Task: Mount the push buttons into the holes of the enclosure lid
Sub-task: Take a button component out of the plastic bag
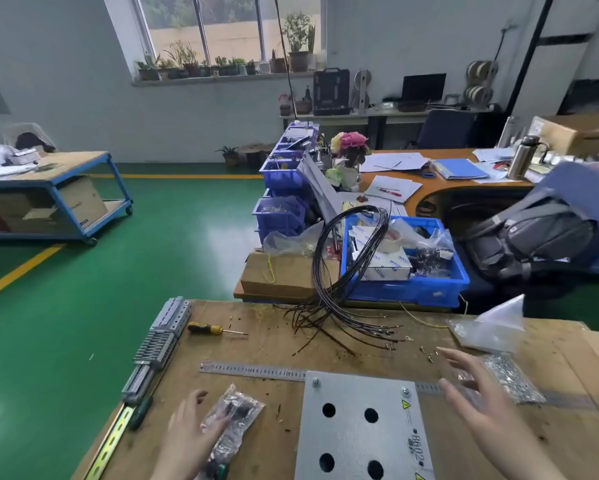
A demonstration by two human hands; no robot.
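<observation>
The grey enclosure lid (364,427) lies flat on the wooden workbench (274,344) between the two hands, nearer the right one. Four round holes show in its face, all of them open, and a screw sits at each of its two far corners. A yellow warning sticker and a printed label run along the edge closest to the right hand.

The left hand (187,434) rests palm down on a clear plastic bag (234,417), fingers spread loosely over its near half. Dark parts fill the bag; they are probably the push buttons, though the plastic and the blur make that hard to confirm. The hand lies on the bag rather than gripping it.

The right hand (478,400) hovers open just past the lid's right edge, fingers spread apart and holding nothing. It is blurred. Beyond its fingertips lie a few loose screws (429,353) and, to its outer side, a bag of small metal hardware (512,379).

A steel ruler (253,371) lies beyond both hands, its end tucked under the lid's far edge. Further out from the left hand are a yellow-handled screwdriver (208,329) and a row of grey terminal blocks (159,344) on the bench edge. A bundle of dark wires (346,271) loops up ahead of the right hand.
</observation>
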